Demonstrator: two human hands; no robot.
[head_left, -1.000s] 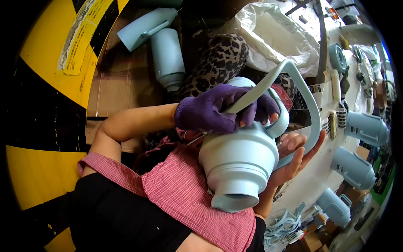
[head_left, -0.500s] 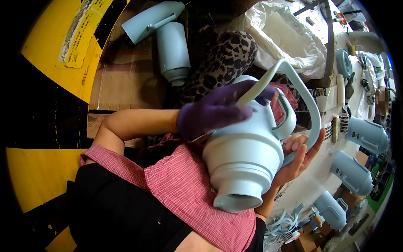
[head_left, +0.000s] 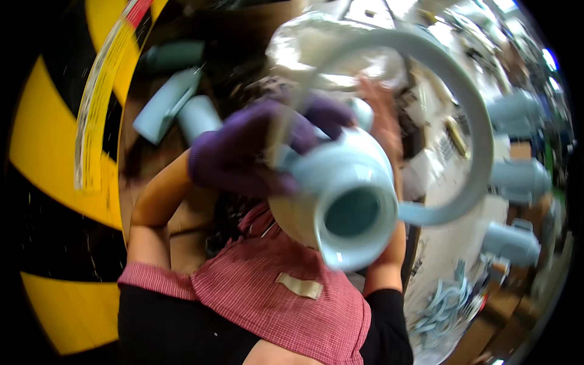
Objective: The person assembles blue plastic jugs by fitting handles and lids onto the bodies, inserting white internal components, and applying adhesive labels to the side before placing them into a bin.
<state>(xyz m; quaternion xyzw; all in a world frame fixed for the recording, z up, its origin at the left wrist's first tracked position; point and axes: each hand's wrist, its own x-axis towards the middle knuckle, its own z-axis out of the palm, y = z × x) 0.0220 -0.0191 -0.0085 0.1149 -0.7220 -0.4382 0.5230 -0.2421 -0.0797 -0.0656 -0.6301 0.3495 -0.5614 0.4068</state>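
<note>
A light blue thermos jug shell (head_left: 340, 170) is tilted with its round open mouth and spout toward me, above my lap. My left hand (head_left: 255, 143), in a purple glove, is closed round the jug's left side. A big pale blue carrying handle (head_left: 483, 140) arches over the jug, one end by the gloved fingers, the other beside the mouth. My right hand (head_left: 380, 103), bare and smeared by motion, is stretched out beyond the jug's right side. Its fingers are too blurred to show whether they hold anything.
Two blue jug shells (head_left: 167, 106) lie on cardboard at the left, by a yellow-and-black striped surface (head_left: 48, 140). A white plastic bag (head_left: 298, 45) stands ahead. On the bench (head_left: 441, 243) at the right are several blue jugs (head_left: 520, 182) and a heap of handles (head_left: 447, 304).
The jug has turned so its mouth faces me, and the handle has swung out wider. My right hand has moved from the handle to beyond the jug. The view has shifted.
</note>
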